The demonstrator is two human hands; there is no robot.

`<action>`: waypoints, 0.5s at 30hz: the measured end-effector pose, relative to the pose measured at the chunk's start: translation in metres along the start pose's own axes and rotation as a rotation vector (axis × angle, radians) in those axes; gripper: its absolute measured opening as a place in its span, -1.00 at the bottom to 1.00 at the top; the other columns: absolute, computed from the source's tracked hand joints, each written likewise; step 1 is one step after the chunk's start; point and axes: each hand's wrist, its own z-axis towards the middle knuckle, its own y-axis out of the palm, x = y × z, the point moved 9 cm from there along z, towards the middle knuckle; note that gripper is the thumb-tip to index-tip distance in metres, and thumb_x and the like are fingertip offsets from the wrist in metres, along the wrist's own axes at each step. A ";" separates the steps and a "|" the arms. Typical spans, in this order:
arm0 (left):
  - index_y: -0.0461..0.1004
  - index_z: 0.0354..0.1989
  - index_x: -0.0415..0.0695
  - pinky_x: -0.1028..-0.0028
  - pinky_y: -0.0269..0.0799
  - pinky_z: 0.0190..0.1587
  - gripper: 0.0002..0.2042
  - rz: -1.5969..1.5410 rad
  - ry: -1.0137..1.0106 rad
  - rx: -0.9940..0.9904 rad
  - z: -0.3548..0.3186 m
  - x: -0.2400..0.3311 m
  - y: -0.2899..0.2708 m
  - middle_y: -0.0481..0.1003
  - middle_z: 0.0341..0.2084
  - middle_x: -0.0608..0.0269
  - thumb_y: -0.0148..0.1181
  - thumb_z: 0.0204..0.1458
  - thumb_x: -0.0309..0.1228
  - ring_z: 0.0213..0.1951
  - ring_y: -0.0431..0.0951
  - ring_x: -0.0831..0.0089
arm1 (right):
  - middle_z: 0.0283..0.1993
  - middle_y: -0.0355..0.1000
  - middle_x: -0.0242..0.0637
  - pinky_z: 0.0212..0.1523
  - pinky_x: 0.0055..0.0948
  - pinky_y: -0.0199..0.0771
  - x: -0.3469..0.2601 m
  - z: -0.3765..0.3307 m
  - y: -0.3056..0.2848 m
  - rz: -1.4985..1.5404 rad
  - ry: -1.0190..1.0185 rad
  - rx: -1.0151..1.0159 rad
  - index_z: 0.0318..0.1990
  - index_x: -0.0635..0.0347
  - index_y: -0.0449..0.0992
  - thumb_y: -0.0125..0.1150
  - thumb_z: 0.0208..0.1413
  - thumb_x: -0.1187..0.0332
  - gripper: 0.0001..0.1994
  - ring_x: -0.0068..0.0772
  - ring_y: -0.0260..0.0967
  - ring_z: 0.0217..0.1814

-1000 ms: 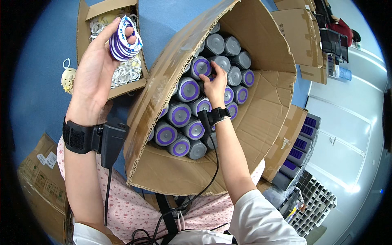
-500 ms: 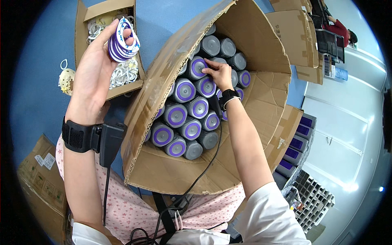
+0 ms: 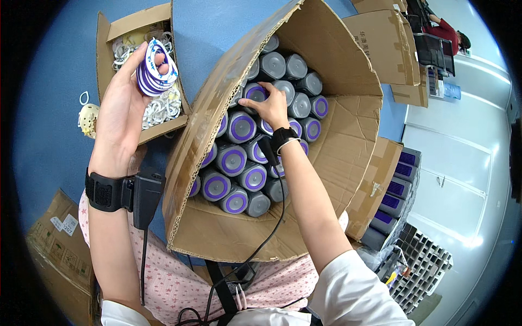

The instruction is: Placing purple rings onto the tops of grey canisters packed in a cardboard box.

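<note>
My left hand (image 3: 122,103) clasps stacked purple-and-white rings (image 3: 148,81), fingers threaded through, probably so none slip; my right hand's (image 3: 273,108) thumb and forefinger spread apart across a purple-ringed grey canister (image 3: 256,94), seemingly steadied by neighbours inside the large carton (image 3: 342,130).

Purple and white rings (image 3: 148,77) beside grey canisters (image 3: 242,126) banded in purple.
The rings show white faces with small blue markings and purple-and-white striped edges; many canisters carry a purple circle around a grey centre, while those toward the upper and lower edges of the brown large carton (image 3: 234,239) are mostly plain grey; the small carton (image 3: 136,22), also brown, holds white loops (image 3: 163,108); the floor (image 3: 212,32) is blue, the perforated clog (image 3: 88,120) cream with yellow, the trousers (image 3: 155,255) pale pink with darker pink stars, the sleeve (image 3: 353,282) white, the wrist strap (image 3: 106,192) black, and a co-worker's sleeve (image 3: 445,35) dark red.
</note>
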 end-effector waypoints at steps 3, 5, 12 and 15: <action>0.18 0.20 -0.24 0.43 0.19 0.20 -0.58 -0.003 -0.009 0.003 -0.001 0.001 0.000 0.34 0.06 0.22 -0.18 0.25 -0.25 0.08 0.35 0.49 | -0.14 0.47 0.03 0.03 -0.20 0.36 0.007 0.009 0.007 0.086 0.118 -0.062 -0.10 0.28 0.50 0.56 -0.51 0.01 -0.26 0.01 0.35 -0.02; 0.19 0.19 -0.23 0.43 0.19 0.19 -0.58 -0.007 -0.011 0.009 0.000 0.000 0.000 0.34 0.06 0.23 -0.17 0.25 -0.24 0.08 0.35 0.50 | -0.22 0.51 0.01 -0.07 -0.28 0.43 0.013 0.011 0.010 0.148 0.197 -0.058 -0.17 0.28 0.54 0.54 -0.42 0.08 -0.39 -0.06 0.45 -0.11; 0.22 0.17 -0.24 0.44 0.21 0.17 -0.59 -0.052 -0.006 -0.034 0.006 -0.002 -0.009 0.37 0.03 0.24 -0.13 0.24 -0.24 0.05 0.37 0.51 | -0.30 0.51 0.03 -0.18 -0.35 0.44 0.021 0.008 0.004 0.350 0.172 0.106 -0.27 0.24 0.61 0.28 -0.07 0.38 -0.81 -0.12 0.51 -0.24; 0.32 0.04 -0.21 0.49 0.28 0.06 -0.66 -0.092 0.012 -0.048 0.007 -0.005 -0.005 0.45 -0.14 0.28 -0.07 0.21 -0.23 -0.10 0.45 0.56 | -0.28 0.50 0.03 -0.17 -0.35 0.43 0.019 0.004 0.003 0.289 0.056 0.107 -0.23 0.23 0.59 0.12 -0.03 0.52 -0.80 -0.08 0.50 -0.20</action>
